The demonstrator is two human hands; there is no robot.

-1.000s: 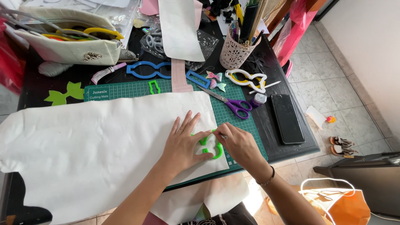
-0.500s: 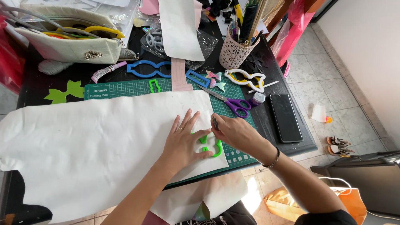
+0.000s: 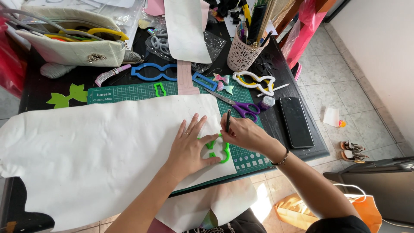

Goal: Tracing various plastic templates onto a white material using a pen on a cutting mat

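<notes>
Pressing flat with fingers spread, the left hand [image 3: 189, 149] holds a bright green plastic template [image 3: 219, 149] down on the white sheet [image 3: 95, 146], near that sheet's lower right corner; the thumb rests against the template's lower edge. Just beside it, the right hand [image 3: 243, 133] pinches a dark pen [image 3: 228, 121] between thumb and fingers, the pen standing nearly upright with its tip at the template's upper rim. A bead bracelet [image 3: 282, 159] circles the right wrist.

Under the sheet lies a green cutting mat [image 3: 129, 91] on the dark table [image 3: 310, 151]. Purple-handled scissors [image 3: 241, 108] lie just beyond the right hand, and a black phone [image 3: 296, 121] lies to their right. Farther back are a blue template [image 3: 153, 72], a white and yellow template [image 3: 254, 82], a patterned pen cup [image 3: 243, 54] and a cream pouch [image 3: 73, 43].

Compared with half a second ago, the right hand has shifted up along the template, from its right side to the top, and the pen now shows clear above the fingers. The left hand has stayed put on the template.
</notes>
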